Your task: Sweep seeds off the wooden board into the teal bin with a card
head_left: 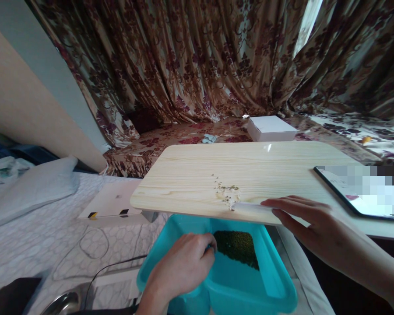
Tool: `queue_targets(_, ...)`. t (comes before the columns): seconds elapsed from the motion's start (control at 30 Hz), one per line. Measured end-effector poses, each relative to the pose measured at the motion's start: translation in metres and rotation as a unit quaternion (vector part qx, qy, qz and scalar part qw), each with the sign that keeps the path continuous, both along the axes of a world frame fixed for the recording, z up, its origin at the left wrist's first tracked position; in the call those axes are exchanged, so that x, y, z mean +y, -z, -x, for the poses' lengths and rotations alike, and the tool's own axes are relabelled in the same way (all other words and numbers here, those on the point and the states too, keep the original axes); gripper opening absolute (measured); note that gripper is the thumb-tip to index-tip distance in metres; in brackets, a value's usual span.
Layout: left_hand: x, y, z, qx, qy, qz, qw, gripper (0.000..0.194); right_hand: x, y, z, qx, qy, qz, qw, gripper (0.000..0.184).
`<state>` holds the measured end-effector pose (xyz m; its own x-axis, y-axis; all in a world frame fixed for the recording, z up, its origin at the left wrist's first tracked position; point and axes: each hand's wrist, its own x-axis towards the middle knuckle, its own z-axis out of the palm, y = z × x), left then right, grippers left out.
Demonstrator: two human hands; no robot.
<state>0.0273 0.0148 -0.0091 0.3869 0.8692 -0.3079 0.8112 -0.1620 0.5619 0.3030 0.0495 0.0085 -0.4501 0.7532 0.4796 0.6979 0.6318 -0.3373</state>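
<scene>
My right hand [302, 218] pinches one end of a thin white strip [249, 206] lying along the near edge of the wooden-topped table [184, 170]. At the strip's other end, small greenish seeds or granules and pale crumbs [230, 192] are scattered on the tabletop. Below the edge sits a turquoise divided container [243, 286]. A heap of dark green granules [238, 247] fills part of its right compartment. My left hand [187, 260] hovers over the container's divider with its fingers curled closed; whatever they hold, if anything, is hidden.
A tablet-like device [357, 197] lies on the table's right side. Behind the table is a white box [272, 127], with patterned curtains [184, 57] beyond. Another white box [114, 201], a cable [118, 262] and a metal bowl [64, 304] rest on the bed at left.
</scene>
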Motion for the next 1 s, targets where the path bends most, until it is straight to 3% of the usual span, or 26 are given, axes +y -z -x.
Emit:
queue_targets(0.4,0.001,-0.001,-0.002,0.005,-0.009,0.002,1.0,0.033,-0.002,0.011,-0.005,0.01,0.006,-0.014,1.0,0.027)
queue_targets(1.0,0.0,-0.003,-0.002,0.007,-0.012,0.002,1.0,0.033,-0.004,0.005,0.004,0.002,-0.011,-0.03,0.999,0.028)
